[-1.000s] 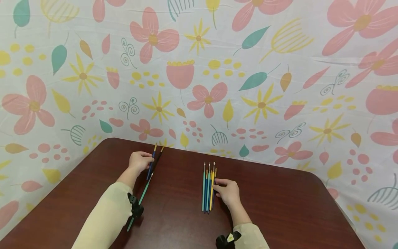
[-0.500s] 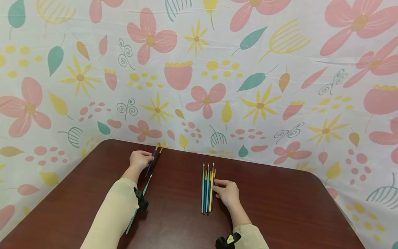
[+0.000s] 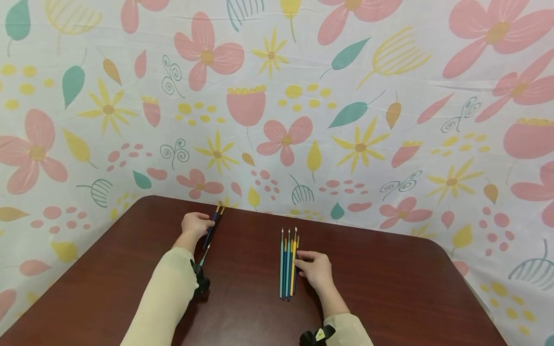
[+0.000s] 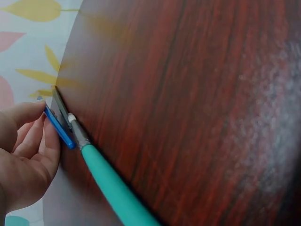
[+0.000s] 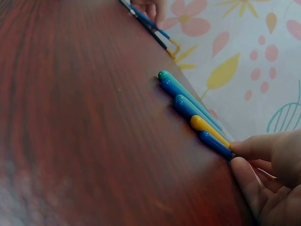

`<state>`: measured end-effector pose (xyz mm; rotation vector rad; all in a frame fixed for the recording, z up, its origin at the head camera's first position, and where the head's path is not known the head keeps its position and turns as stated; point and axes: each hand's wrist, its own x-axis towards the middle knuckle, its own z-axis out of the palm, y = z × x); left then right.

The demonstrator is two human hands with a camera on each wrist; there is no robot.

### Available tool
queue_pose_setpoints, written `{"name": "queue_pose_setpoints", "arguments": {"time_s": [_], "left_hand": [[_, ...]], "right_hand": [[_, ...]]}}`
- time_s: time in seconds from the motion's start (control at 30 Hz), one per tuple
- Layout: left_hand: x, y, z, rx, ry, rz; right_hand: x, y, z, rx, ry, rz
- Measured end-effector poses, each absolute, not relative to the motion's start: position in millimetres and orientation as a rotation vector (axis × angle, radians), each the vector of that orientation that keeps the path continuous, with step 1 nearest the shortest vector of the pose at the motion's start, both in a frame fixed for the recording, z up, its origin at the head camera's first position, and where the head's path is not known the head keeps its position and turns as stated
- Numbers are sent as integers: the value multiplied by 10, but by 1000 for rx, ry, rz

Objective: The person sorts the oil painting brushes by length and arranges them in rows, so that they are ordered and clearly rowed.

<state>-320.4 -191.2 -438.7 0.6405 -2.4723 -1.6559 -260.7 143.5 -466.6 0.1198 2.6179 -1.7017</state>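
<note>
In the head view, my left hand [image 3: 196, 225] is at the table's far left, pinching a blue paintbrush [image 4: 59, 126] between thumb and fingertips. This brush slants close beside a dark-handled paintbrush [image 3: 219, 219] with a golden tip. Below them lies a green paintbrush [image 4: 110, 183] with a white tip, mostly covered by my left forearm in the head view. To the right, several paintbrushes lie side by side in a row, among them a yellow paintbrush [image 3: 293, 269]. My right hand [image 3: 318, 270] pinches the blue paintbrush [image 5: 215, 145] at the row's right end, fingertips close against the yellow one.
The brushes are on a glossy dark red-brown table [image 3: 381, 288] with rounded far corners. Behind it hangs a white cloth [image 3: 277, 110] printed with flowers and leaves. A black wrist camera [image 3: 201, 281] sits at my left sleeve, close above the green brush.
My left hand has shifted the blue paintbrush slightly right, nearer the dark one, and my left forearm now hides more of the green brush. My right hand holds its place at the row.
</note>
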Motion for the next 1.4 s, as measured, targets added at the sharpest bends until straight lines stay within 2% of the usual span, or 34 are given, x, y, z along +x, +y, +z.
{"name": "queue_pose_setpoints", "arguments": {"time_s": [0.73, 1.4], "left_hand": [[-3269, -1865, -4442, 667, -2503, -1537], [-3089, -1946, -4481, 487, -2404, -1789]], "right_hand": [[-2628, 1437, -4671, 118, 2624, -1708], [-2605, 1444, -4661, 122, 2609, -1703]]}}
